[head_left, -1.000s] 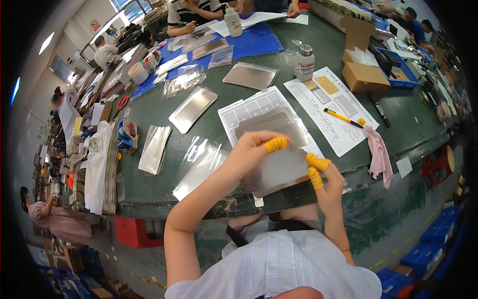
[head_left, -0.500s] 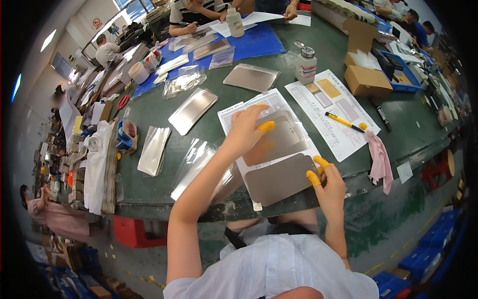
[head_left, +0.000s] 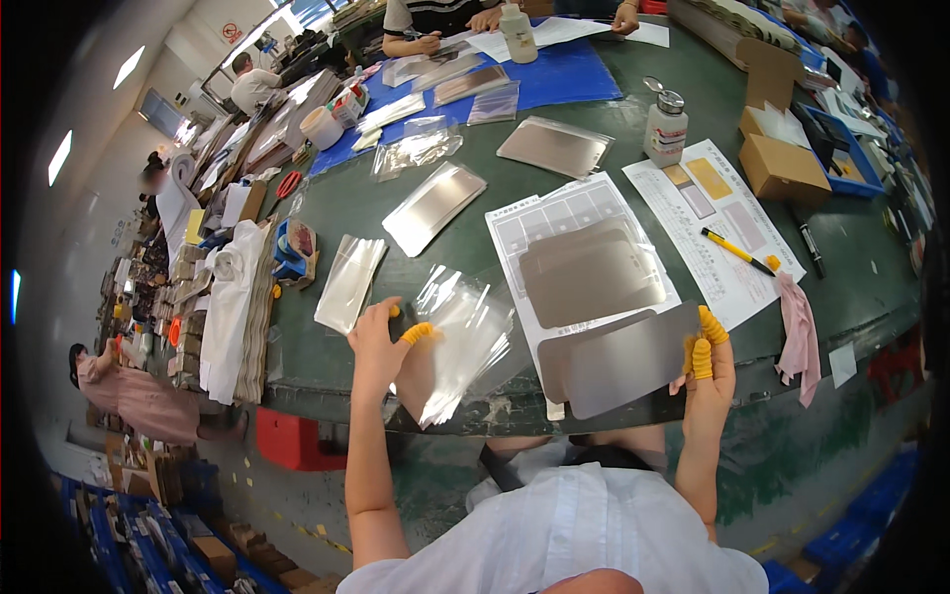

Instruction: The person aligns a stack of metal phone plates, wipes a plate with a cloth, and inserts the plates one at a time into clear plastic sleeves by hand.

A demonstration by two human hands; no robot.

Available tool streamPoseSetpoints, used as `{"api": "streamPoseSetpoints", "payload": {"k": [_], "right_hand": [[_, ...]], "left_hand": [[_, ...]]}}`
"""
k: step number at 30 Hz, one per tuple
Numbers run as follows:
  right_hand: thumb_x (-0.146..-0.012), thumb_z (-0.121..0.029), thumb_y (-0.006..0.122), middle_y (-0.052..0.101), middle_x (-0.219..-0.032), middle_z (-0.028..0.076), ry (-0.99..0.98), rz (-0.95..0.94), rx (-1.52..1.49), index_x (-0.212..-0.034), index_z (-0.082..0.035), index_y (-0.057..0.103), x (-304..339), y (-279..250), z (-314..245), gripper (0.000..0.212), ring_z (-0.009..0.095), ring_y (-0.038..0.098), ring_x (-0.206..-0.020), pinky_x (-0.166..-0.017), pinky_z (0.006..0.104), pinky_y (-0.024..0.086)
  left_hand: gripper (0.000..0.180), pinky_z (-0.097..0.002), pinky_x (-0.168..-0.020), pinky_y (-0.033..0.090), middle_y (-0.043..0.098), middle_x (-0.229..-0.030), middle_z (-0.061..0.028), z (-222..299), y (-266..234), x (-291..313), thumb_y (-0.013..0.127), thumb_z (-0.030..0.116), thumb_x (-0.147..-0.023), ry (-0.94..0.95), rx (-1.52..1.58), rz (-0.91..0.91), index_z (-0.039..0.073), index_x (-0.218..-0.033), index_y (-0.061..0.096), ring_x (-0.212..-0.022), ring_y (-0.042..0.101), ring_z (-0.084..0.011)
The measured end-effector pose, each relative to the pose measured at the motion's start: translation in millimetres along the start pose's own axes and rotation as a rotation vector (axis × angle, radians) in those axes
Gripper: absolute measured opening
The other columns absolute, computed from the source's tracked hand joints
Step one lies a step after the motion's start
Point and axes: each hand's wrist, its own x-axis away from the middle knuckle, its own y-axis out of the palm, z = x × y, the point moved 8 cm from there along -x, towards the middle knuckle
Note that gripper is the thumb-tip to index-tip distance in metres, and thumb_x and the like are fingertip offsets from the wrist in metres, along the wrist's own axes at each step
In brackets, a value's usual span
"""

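My right hand (head_left: 709, 368), with yellow finger cots, pinches the right edge of a thin grey plate (head_left: 638, 361) with rounded corners. The plate is lifted and tilted above another grey plate (head_left: 557, 368) at the near end of a printed sheet. Higher on that sheet lies a further grey plate (head_left: 594, 277). My left hand (head_left: 379, 342) is at the left edge of a fanned pile of clear plastic sleeves (head_left: 460, 342), its cot-covered fingers apart. Just beyond it lies a stack of wrapped plates (head_left: 351, 284).
More wrapped plates (head_left: 435, 208) lie farther back on the green table. A pump bottle (head_left: 666, 134) stands near a printed paper (head_left: 727, 282) with a yellow pen (head_left: 737, 250). A cardboard box (head_left: 785, 168) sits at right, a pink cloth (head_left: 798, 342) at the edge. Another person's hand (head_left: 625, 17) shows across.
My left hand has moved left from over the printed sheet to the plastic sleeves. My right hand has raised a grey plate off the one beneath. The whole view has shifted.
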Motion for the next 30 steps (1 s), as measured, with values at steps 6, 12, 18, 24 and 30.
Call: {"api": "streamPoseSetpoints", "payload": {"k": [6,12,18,24,30], "right_hand": [[-0.096,-0.016,0.048,0.057,-0.089,0.003,-0.038,0.007,-0.025,-0.129,-0.005,0.045,3.1,3.9,-7.8,0.035,0.006,0.051,-0.06,-0.051,0.0195,0.047],[-0.096,-0.016,0.049,0.056,-0.084,0.003,-0.004,0.025,-0.033,-0.13,-0.004,0.044,3.8,4.7,-7.8,0.036,0.007,0.051,-0.058,-0.053,0.0207,0.047],[-0.096,-0.016,0.049,0.055,-0.084,0.002,-0.015,0.042,-0.041,-0.13,-0.004,0.043,2.7,-3.3,-6.8,0.037,0.007,0.052,-0.059,-0.053,0.0216,0.048],[-0.095,-0.017,0.05,0.056,-0.085,0.001,0.002,0.033,-0.076,-0.131,-0.004,0.042,7.3,1.0,-6.3,0.039,0.007,0.052,-0.058,-0.053,0.0221,0.049],[-0.094,-0.014,0.052,0.057,-0.09,0.002,-0.025,-0.047,0.003,-0.131,-0.004,0.041,11.4,15.5,0.7,0.04,0.006,0.052,-0.059,-0.053,0.0212,0.05]], "left_hand": [[0.037,-0.0324,-0.076,0.048,0.062,-0.094,-0.0092,-21.6,5.3,-11.4,0.059,-0.009,-0.071,0.07,0.246,0.117,0.008,-0.103,0.058,-0.084,0.062,-0.0231],[0.032,-0.0238,-0.08,0.048,0.058,-0.101,-0.011,-18.2,9.3,-19.8,0.055,-0.01,-0.082,-0.16,0.888,0.005,0.003,-0.11,0.046,-0.092,0.061,-0.0174],[0.031,-0.0337,-0.082,0.053,0.056,-0.101,-0.0111,2.8,22.2,-11.3,0.049,-0.002,-0.087,-0.297,1.303,-0.193,0.001,-0.118,0.048,-0.098,0.061,-0.0266],[0.027,-0.0465,-0.08,0.055,0.055,-0.108,-0.0131,81.0,38.5,15.9,0.051,0.008,-0.088,-0.284,1.503,-0.491,0.002,-0.114,0.05,-0.103,0.059,-0.0379],[0.035,-0.0426,-0.082,0.054,0.053,-0.119,-0.0149,143.4,63.0,45.0,0.052,0.008,-0.087,-0.245,1.525,-0.848,0.005,-0.121,0.045,-0.095,0.062,-0.0289]]}}
